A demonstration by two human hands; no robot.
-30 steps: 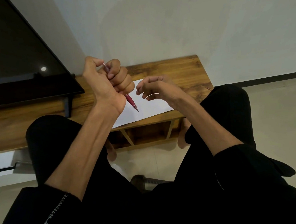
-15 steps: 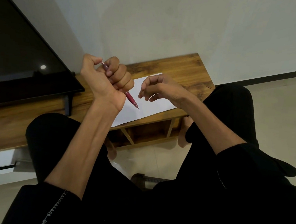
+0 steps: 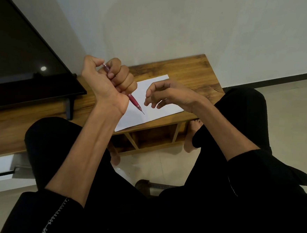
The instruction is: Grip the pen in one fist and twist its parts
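Observation:
My left hand [image 3: 109, 82] grips a red mechanical pencil [image 3: 135, 104] in a fist, thumb near its top end, tip pointing down toward a white sheet of paper [image 3: 149, 116]. The paper lies on a low wooden table [image 3: 188, 71]. My right hand [image 3: 168, 95] hovers over the paper just right of the pencil tip, fingers loosely curled and holding nothing.
A black TV screen [image 3: 22, 61] on a stand sits on the table at the left. Open shelf compartments [image 3: 153, 136] lie under the tabletop. My knees in black trousers [image 3: 52, 142] flank the table. A white wall is behind, tiled floor to the right.
My right hand has drifted a little to the right and its fingers have loosened. The left hand still holds the pencil in much the same pose.

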